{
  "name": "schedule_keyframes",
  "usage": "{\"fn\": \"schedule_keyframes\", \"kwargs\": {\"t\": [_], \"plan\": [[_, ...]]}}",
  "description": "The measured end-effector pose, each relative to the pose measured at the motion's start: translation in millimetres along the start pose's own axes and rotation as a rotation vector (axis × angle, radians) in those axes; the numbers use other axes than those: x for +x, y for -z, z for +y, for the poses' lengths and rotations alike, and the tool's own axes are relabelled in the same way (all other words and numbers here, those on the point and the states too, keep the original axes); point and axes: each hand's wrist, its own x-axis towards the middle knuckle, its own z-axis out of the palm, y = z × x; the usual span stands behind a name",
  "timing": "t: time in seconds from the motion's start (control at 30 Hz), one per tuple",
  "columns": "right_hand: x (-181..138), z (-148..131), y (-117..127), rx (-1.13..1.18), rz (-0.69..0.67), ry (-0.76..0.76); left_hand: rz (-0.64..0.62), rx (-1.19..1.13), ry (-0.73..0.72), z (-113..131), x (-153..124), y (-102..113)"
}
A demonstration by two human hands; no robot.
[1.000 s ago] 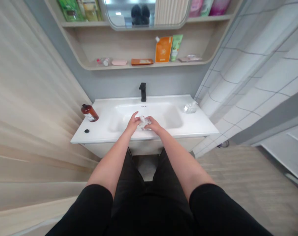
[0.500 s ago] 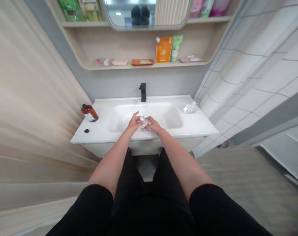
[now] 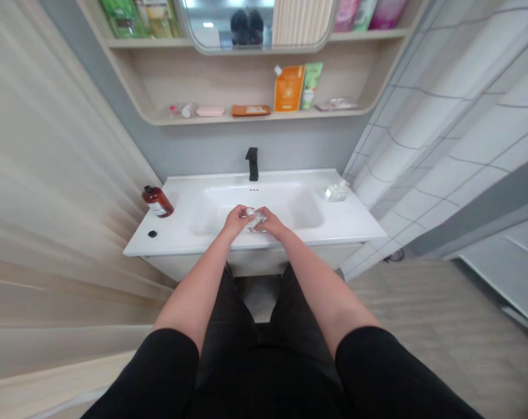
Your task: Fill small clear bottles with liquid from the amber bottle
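Two hands are closed around a small clear crumpled object (image 3: 255, 218), which is held between them above the front of the sink basin (image 3: 305, 209); what the object is cannot be told at this size. Compared with half a second ago, the index finger of the left hand (image 3: 235, 220), then lifted and pointing away, is now curled down onto the object, and both hands are seen slightly farther from the body. The fingers of the right hand (image 3: 268, 221) are wrapped over the object's right side, knuckles upward. Both wrists are held just past the front edge of the white countertop (image 3: 355, 224), and both bare forearms are stretched forward and angled inward so that the hands meet in the middle. A black tap (image 3: 252, 163) stands behind the basin. A brown bottle (image 3: 157, 201) lies tilted at the counter's left end with a small black cap (image 3: 152, 234) near it, and a clear wrapper (image 3: 336, 191) is left at the right end.
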Motion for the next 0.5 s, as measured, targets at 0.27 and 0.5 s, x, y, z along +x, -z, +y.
{"fn": "schedule_keyframes", "kwargs": {"t": [0.27, 0.5], "plan": [[0.3, -1.6, -0.6, -0.031, 0.017, -0.026, -0.08, -0.008, 0.013, 4.5, -1.8, 3.1], [2.5, 2.1, -0.5, -0.07, 0.008, 0.016, -0.019, 0.011, 0.043, -0.8, -0.6, -0.6]]}}
